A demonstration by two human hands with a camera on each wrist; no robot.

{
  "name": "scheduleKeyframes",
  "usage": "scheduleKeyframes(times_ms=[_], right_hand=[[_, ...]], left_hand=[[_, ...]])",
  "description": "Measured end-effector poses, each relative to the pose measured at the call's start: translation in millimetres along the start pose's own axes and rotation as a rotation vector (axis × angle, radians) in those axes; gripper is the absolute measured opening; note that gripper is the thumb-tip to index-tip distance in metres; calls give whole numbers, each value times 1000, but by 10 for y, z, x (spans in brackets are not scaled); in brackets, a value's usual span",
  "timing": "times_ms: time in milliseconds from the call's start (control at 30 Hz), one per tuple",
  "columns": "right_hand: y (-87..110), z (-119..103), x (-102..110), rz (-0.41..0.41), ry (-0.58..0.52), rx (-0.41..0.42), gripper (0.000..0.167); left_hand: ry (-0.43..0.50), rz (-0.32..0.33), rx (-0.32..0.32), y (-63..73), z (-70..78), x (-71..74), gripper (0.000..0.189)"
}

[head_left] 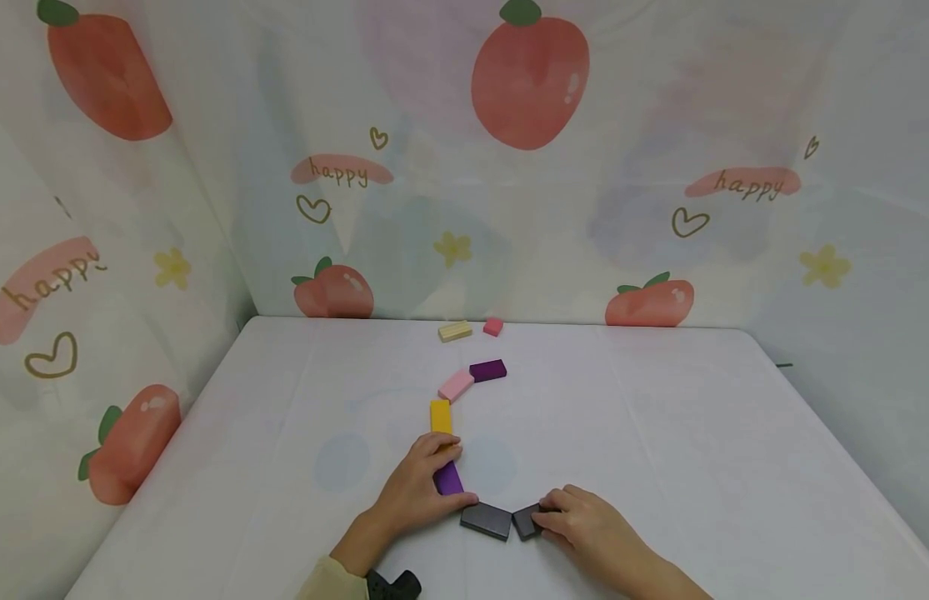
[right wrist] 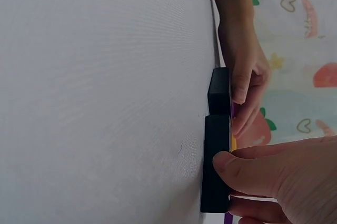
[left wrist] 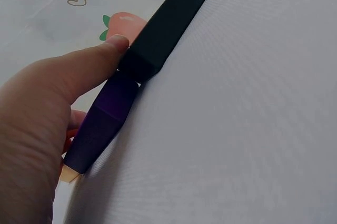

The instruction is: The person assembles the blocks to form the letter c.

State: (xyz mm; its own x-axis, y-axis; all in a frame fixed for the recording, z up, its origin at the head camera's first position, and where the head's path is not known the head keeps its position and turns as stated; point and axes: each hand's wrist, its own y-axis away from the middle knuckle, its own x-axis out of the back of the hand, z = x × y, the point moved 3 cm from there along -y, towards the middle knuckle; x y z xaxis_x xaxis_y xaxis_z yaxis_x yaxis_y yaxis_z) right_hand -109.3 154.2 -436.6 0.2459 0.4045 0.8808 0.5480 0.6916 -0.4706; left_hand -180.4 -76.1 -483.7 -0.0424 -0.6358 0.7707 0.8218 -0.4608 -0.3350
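My right hand point(head_left: 584, 525) pinches a dark grey block point(head_left: 526, 523) between thumb and fingers. In the right wrist view the thumb lies along the side of this block point(right wrist: 215, 182). Its corner meets a second dark grey block point(head_left: 486, 521), lying flat on the table. My left hand point(head_left: 419, 487) spans a purple block point(head_left: 448, 479), with the thumb tip at the second grey block's corner. The left fingertips lie by the near end of a yellow block point(head_left: 441, 415), partly covering it. In the left wrist view the purple block point(left wrist: 97, 124) touches the grey one point(left wrist: 168, 29).
The row bends onward from the yellow block to a pink block point(head_left: 456, 385) and a dark purple block point(head_left: 488, 371). Near the table's back edge lie a beige ridged block point(head_left: 455, 332) and a small red block point(head_left: 493, 327). Printed cloth point(head_left: 531, 233) hangs behind the white table point(head_left: 659, 417).
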Motion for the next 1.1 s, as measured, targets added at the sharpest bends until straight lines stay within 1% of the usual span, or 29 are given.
scheduleKeyframes(times_ms=[400, 667, 933, 1100], right_hand=[[9, 20, -1, 0, -3, 13, 24], [-2, 26, 1, -36, 10, -8, 23], [-3, 26, -1, -63, 1, -31, 21], [1, 27, -1, -52, -15, -31, 22]], left_hand=[[-5, -5, -2, -6, 3, 10, 71], [-1, -6, 0, -7, 5, 14, 71], [-9, 8, -16, -4, 3, 10, 72], [-12, 13, -31, -1, -4, 4, 71]])
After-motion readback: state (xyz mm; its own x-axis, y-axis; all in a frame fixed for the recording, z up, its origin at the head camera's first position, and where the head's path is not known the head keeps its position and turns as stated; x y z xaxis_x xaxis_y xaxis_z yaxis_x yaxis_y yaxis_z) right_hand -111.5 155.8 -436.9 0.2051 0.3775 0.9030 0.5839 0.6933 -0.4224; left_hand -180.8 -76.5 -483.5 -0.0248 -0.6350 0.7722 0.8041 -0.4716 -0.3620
